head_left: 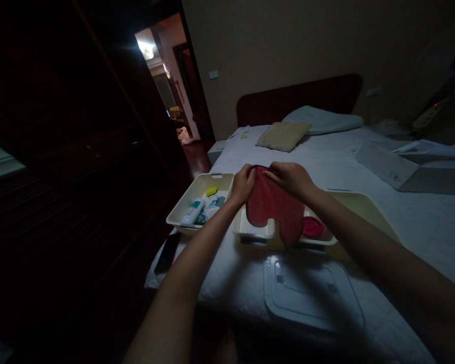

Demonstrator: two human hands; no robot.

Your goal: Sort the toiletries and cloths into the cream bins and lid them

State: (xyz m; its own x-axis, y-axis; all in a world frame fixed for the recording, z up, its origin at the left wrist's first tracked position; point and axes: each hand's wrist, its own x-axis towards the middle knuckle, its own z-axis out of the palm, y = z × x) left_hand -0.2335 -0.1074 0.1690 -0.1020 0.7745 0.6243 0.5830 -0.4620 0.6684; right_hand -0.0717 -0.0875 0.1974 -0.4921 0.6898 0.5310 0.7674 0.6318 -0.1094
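Observation:
A limp red textured piece with a dark edging and a notch in its lower edge hangs between my hands; its exact kind is unclear. My left hand is closed on its upper left corner. Pinching the top right edge is my right hand. The piece hangs above a white container and hides part of it. To the right, a round red thing lies in a white compartment or second container. A pale translucent lid lies flat on the bed in front.
A cream basket at left holds a white bottle and a yellow item. Beside it lies a dark phone. Farther back on the bed are a beige cushion and an open grey box.

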